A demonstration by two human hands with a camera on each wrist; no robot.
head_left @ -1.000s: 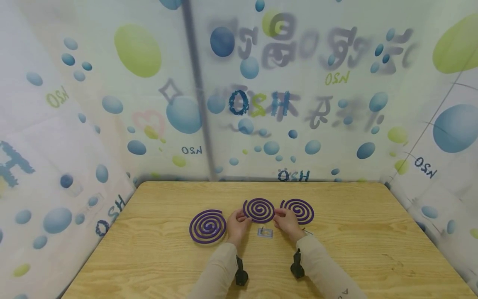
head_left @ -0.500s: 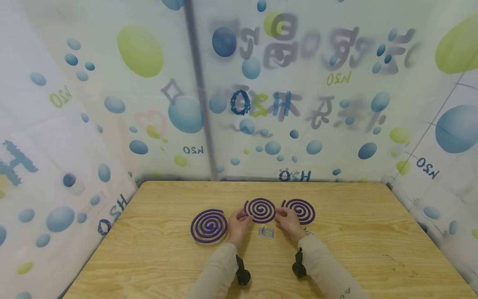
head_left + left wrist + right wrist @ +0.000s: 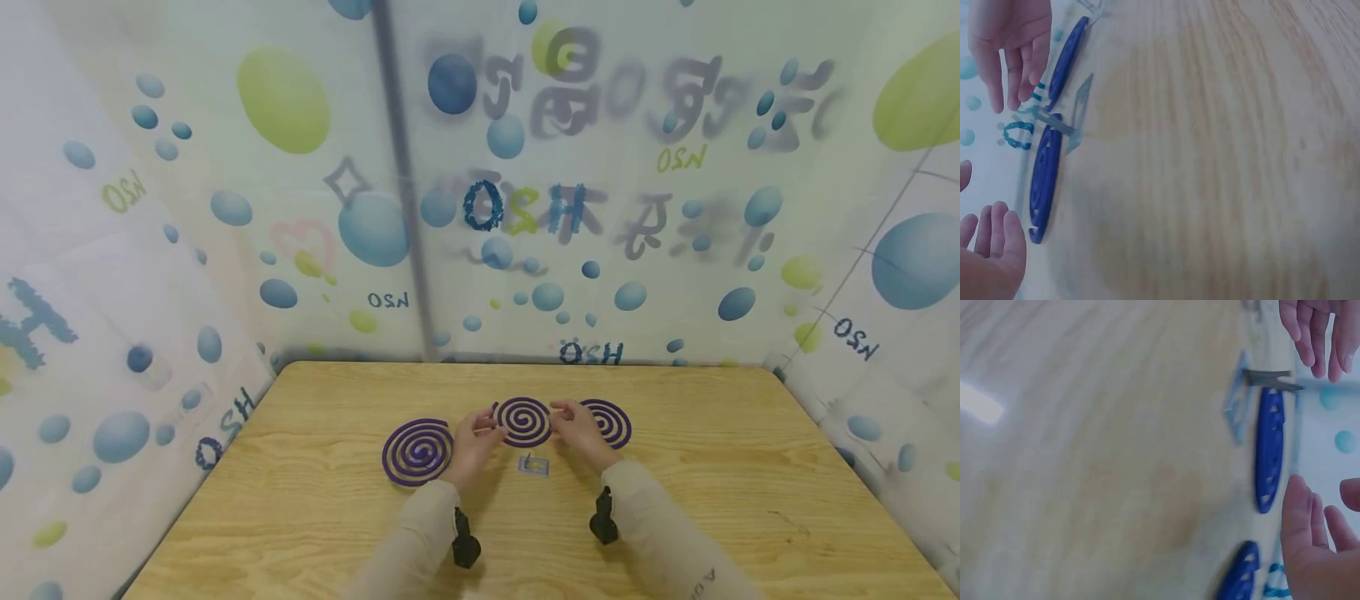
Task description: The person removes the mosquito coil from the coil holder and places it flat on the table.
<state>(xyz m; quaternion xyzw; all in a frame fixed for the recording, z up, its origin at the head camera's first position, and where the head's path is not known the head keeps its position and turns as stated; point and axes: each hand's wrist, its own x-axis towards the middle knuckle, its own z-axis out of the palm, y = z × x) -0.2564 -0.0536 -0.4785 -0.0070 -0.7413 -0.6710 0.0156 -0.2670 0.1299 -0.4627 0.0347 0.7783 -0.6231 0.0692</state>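
Three purple mosquito coils lie in a row on the table in the head view. My left hand (image 3: 472, 447) hovers between the left coil (image 3: 417, 452) and the middle coil (image 3: 522, 422), fingers loosely bent. Close to the middle coil's right edge is my right hand (image 3: 582, 433), which partly covers the right coil (image 3: 613, 422). Neither hand grips anything; both have gaps between thumb and fingers in the wrist views. A small flat metal stand (image 3: 533, 466) with a raised prong sits just in front of the middle coil.
The wooden table (image 3: 720, 500) ends at a patterned curtain (image 3: 637, 333) at the back and sides. Dark wrist cameras are strapped at both sleeves. Another stand (image 3: 1092, 7) shows in part at the top of the left wrist view.
Both hands have let go of the middle coil's edges and drawn slightly back. The coil itself stays in place. The right hand's fingertips have lifted.
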